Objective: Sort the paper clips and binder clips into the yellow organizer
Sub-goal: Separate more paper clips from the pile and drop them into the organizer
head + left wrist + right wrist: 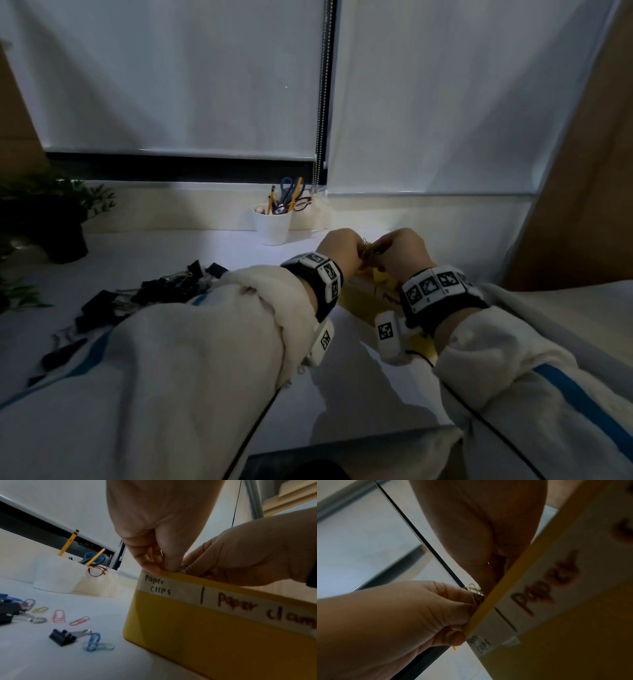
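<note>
The yellow organizer [197, 635] stands on the white table, its tape label reading "Paper clips" and "Paper clamp". Both hands meet just above its rim [505, 582], over the "Paper clips" end. My left hand [356, 253] pinches a small bunch of yellow paper clips [475, 593]. My right hand [382, 253] curls in from the right, its fingertips on the same bunch. A pile of black binder clips [144, 294] lies to the left. In the left wrist view, loose coloured paper clips [79, 620] and one black binder clip [62, 637] lie beside the organizer.
A white cup [274, 228] with pencils and scissors stands at the back by the window blind. A dark plant pot [63, 236] sits at the far left. My sleeves hide much of the near table.
</note>
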A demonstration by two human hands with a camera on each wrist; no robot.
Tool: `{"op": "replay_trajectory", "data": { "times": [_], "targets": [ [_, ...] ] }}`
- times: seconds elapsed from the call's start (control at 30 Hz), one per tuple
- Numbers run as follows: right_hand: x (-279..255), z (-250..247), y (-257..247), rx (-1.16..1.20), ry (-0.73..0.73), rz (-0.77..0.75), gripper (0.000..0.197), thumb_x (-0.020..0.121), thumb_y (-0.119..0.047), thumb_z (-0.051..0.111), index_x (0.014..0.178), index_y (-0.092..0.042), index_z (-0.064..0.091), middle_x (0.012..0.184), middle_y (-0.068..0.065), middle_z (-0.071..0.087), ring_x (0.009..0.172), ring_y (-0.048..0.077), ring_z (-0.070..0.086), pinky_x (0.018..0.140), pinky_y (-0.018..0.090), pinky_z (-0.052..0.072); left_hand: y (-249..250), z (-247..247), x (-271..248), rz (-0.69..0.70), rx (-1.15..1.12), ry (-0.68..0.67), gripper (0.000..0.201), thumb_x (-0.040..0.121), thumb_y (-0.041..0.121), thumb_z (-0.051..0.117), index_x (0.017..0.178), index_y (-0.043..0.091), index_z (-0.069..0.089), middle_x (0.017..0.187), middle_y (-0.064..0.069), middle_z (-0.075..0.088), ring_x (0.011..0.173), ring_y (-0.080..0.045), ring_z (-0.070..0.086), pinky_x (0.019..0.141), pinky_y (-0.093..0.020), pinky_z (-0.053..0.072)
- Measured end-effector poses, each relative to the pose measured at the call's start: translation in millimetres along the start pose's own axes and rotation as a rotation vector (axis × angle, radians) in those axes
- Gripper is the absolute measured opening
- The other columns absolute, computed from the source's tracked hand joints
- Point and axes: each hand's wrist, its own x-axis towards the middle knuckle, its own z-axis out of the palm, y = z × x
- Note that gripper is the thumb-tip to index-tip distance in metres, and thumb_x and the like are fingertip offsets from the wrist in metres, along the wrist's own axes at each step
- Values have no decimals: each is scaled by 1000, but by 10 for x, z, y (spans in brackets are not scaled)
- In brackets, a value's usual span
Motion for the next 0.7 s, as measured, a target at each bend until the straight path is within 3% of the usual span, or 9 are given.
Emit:
{"op": "replay_trajectory", "data": {
  "times": [0.07,0.13,0.23,0.33,0.4,0.47,0.5,0.6,0.7],
  "targets": [
    [-7,51,69,-12,-8,40,3,82,-11,76,82,-9,78,69,7,71,57,15,63,58,28,57,-6,100,33,-35,41,-23,13,83,15,63,73,11,71,64,-1,57,71,-24,59,65,-28,42],
    [13,94,100,-53,-29,22,11,88,-11,68,86,-6,78,74,11,73,57,17,61,64,30,57,-14,147,45,-51,105,-37,15,86,17,59,77,15,71,68,0,56,77,-26,61,72,-31,43],
    [7,127,65,-113,-155,-23,22,93,-3,55,98,-3,76,91,15,73,70,19,59,70,28,47,-45,131,13,-22,253,-50,23,91,19,52,97,26,74,90,1,61,101,-27,53,93,-41,36],
    [-45,170,-25,-183,-217,-55,26,92,-4,51,105,-4,73,101,16,71,81,22,58,72,28,45,-125,80,-15,-2,266,-24,31,99,27,43,112,35,70,113,1,64,116,-26,45,93,-43,31],
    [-49,200,-59,-180,-174,-49,32,90,-4,50,117,-6,68,114,13,69,102,26,62,88,35,51,-216,27,-78,-3,151,99,31,100,26,43,116,36,68,120,2,62,117,-24,49,95,-44,34],
    [-64,230,-88,-117,-64,-71,43,90,1,49,130,-10,60,130,8,61,122,24,55,106,37,44,-356,-19,-146,-63,-3,162,31,98,16,46,117,30,65,120,0,62,111,-22,55,98,-43,42],
    [-79,253,-107,-36,-6,-102,44,89,2,49,129,-11,61,128,6,62,121,21,56,106,35,45,-439,-35,-179,-90,-34,127,31,96,11,47,117,27,65,119,0,62,107,-21,58,96,-41,47],
    [-191,363,-212,179,40,-204,29,88,2,55,103,-15,73,106,0,70,100,14,63,84,23,53,-638,-59,-282,-98,141,-148,28,94,12,55,118,21,67,123,-1,63,109,-19,58,95,-32,48],
    [-278,534,-299,151,-38,-249,20,86,1,62,88,-14,75,95,2,72,92,14,65,86,29,55,-750,-8,-395,-74,205,-309,38,90,23,66,128,22,62,129,1,61,116,-19,57,101,-32,44]
  ]
}}
